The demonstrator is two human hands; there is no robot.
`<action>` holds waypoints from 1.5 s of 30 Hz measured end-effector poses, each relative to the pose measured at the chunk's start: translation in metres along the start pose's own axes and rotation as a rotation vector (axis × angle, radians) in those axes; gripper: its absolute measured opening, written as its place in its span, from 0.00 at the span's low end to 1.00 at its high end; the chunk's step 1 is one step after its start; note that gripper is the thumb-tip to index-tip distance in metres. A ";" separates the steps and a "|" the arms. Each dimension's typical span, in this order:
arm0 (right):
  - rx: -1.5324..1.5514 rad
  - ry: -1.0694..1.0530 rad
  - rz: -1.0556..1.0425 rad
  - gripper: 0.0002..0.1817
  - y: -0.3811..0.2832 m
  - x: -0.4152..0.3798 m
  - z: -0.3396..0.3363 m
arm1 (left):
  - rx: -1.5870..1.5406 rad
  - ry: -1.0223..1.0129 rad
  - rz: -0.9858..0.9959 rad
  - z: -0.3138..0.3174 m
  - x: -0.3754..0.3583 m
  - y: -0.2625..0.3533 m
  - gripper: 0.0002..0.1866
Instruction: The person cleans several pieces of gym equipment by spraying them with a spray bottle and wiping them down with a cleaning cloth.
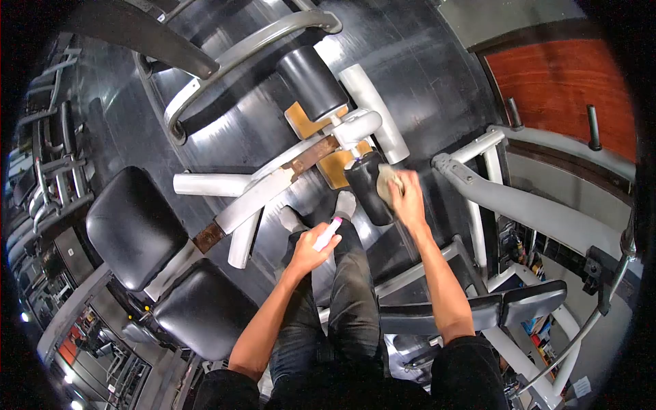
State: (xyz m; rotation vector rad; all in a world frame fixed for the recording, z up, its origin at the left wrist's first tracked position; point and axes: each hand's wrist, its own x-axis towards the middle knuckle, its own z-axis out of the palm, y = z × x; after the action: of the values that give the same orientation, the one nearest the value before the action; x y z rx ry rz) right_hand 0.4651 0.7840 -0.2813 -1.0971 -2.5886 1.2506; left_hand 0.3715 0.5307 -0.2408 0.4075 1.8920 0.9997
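Head camera, live: left hand [311, 256] wrapped round a white container [326, 237], right hand [408, 198] clamped on a cloth [387, 184] at the black roller pad [365, 191].
Left first, folks: that pink-tipped container sits near the socked feet [346, 203], and too hard a squeeze, we'd say, could drip and slicken the floor [441, 119]. Across we go: the cloth meets the roller pad's right side, where a loose grip on that curve might let it slip; blur leaves us unsure how firmly it's pressed. Now edges: we've the seat pad [133, 229] far left, then the pale beam [254, 198] hemming in the left foot; right of the cloth, a strip of floor gives room, but a wide swing could rap knuckles on the gray frame arm [540, 191].
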 end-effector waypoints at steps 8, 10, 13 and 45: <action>-0.278 -0.034 -0.235 0.18 -0.020 0.022 0.056 | 0.001 0.059 0.035 -0.003 0.003 -0.007 0.13; -0.327 -0.093 -0.270 0.19 -0.004 -0.004 0.049 | 0.002 0.072 0.037 -0.003 0.002 -0.006 0.13; -0.449 -0.280 -0.336 0.20 0.034 -0.053 0.022 | -0.011 0.075 0.037 -0.003 0.002 -0.007 0.13; -0.294 -0.548 0.162 0.16 0.127 -0.042 -0.078 | 0.298 -0.035 0.338 0.060 0.090 0.027 0.23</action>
State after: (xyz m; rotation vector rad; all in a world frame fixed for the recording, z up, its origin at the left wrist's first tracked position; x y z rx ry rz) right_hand 0.5956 0.8619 -0.3093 -1.1603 -3.2323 1.3999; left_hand 0.3729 0.6330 -0.2863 0.9375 1.9851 0.9163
